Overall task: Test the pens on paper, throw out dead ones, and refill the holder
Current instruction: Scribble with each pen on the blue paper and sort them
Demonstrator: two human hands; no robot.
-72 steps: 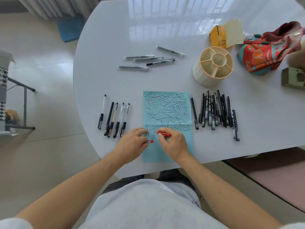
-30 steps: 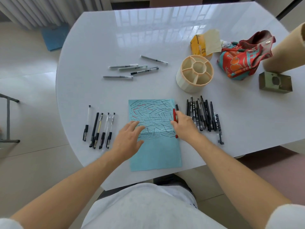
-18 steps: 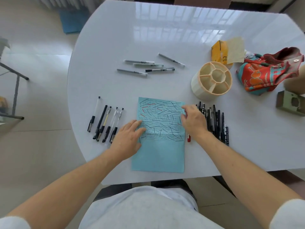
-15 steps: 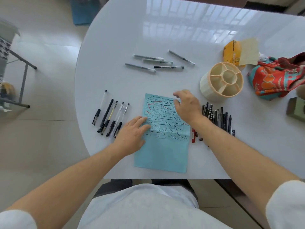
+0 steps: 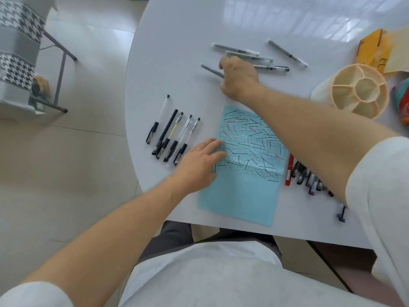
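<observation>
Right hand (image 5: 238, 79) over grey pen (image 5: 212, 71), grasp unclear; pen's long axis runs upper-left. Left hand (image 5: 199, 161) flat on paper (image 5: 243, 185).

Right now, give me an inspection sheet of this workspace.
Surface: white table, glossy, rounded edge.
Job's things: blue paper, top half covered in strokes; empty holder upright at right; five pens in a row left of the paper; grey pens at the far side; red pen and a black pen pile right of the paper.
Clutter: yellow packet and patterned cloth at the right edge.
Hands: left hand flat, fingertips on the paper; right hand over the grey pens, grasp hidden.
Cables: nothing seen.
Surroundings: tiled floor, houndstooth chair at left.
</observation>
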